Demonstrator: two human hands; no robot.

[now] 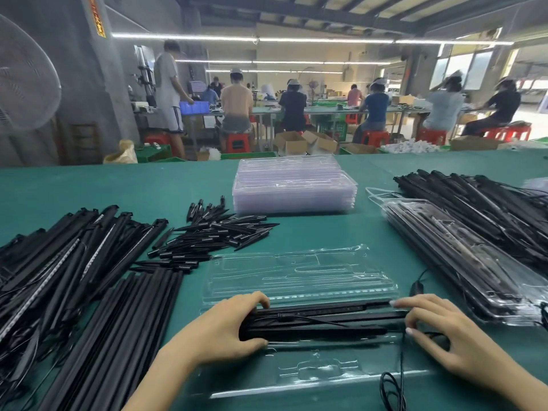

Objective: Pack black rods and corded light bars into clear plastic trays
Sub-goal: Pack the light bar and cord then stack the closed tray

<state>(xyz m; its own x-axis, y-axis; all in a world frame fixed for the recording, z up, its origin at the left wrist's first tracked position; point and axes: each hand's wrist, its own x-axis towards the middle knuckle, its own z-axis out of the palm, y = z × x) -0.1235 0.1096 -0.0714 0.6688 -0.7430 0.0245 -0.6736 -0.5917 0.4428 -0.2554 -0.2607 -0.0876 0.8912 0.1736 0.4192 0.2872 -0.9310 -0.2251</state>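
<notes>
Item: bundle of black bars, near centre, lying lengthwise over open clear tray. I am gripping it at both ends, left hand curled round left end, right hand pinching right end, likely to keep it level for seating in slots. Cord trailing near. Loose rods stocked left; spikes beyond; empty tray stack far; filled trays right, within reach.

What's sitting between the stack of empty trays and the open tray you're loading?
Head view: only bare green mat between the stack of empty trays and the open tray.
</notes>
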